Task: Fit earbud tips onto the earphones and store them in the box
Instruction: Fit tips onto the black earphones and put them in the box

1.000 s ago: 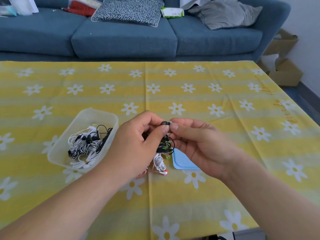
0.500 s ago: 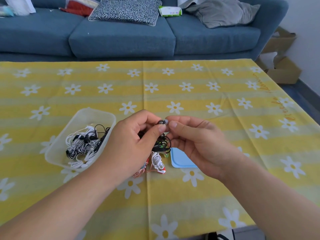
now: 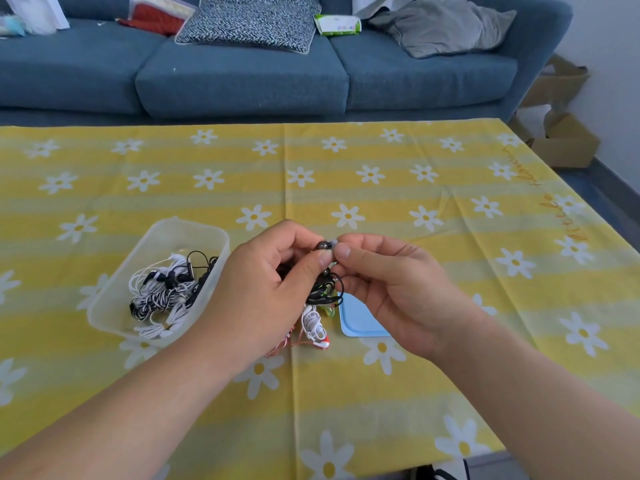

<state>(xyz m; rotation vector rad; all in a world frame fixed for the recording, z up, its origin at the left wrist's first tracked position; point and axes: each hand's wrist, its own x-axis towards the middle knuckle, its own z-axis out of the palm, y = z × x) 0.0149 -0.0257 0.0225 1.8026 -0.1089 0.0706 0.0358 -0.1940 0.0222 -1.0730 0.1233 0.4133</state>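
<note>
earbud (image 3: 323, 244) pinched in left hand (image 3: 266, 289) grip; right hand (image 3: 391, 289) grip pinches pale tip (image 3: 333, 242) against it

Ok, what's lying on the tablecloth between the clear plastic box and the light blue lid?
A small heap of loose earphones with white and orange cords, partly hidden by the left hand. The head view shows it.

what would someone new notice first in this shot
Dead centre, the left hand pinches a small dark earbud while the right hand pinches a pale earbud tip against it, above the bright yellow daisy-print tablecloth. Left of them sits a clear plastic box holding tangled black and white earphones.
</note>
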